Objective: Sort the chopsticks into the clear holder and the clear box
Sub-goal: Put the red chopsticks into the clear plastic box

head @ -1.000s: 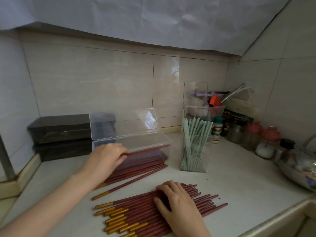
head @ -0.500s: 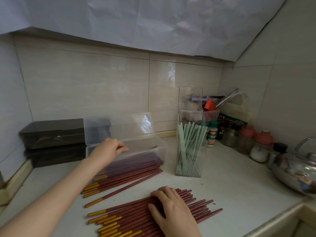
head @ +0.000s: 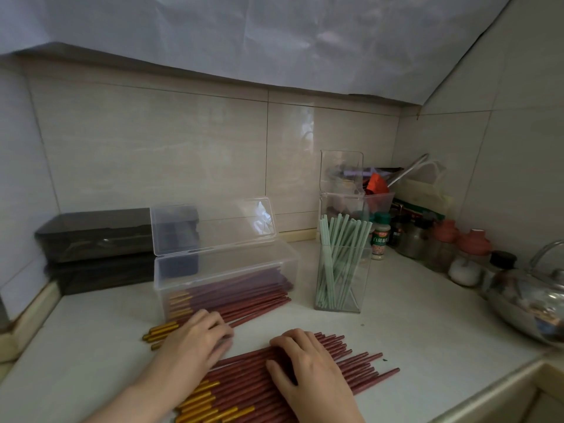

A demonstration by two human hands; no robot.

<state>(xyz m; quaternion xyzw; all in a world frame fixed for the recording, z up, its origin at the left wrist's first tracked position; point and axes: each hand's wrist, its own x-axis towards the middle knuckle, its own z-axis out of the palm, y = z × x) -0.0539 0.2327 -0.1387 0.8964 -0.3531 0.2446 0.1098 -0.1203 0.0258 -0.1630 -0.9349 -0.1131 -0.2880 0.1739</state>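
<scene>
While clasping red chopsticks point(head: 259, 308) in left hand point(head: 192, 340) fingers, steady pile point(head: 354, 361) under spread right hand point(head: 308, 370); align ends.

Surface survey: worktop, containers, utensils.
Box point(head: 232, 261) and holder point(head: 351, 288): clear hard plastic, glossy, with glare on the box lid. Red chopsticks point(head: 360, 361): matt, faintly speckled shafts, gold at one end with a metallic sheen. Green chopsticks point(head: 338, 239): smooth, satin finish. 2 dark cases point(head: 97, 236): smoky plastic, glossy. Counter point(head: 427, 346): pale, smooth, low sheen, stone-like. Wall tiles point(head: 152, 154): glazed, reflective. Kettle point(head: 525, 300): polished metal, mirror-bright. Overhead sheet point(head: 274, 41): white, creased, paper-like.
</scene>
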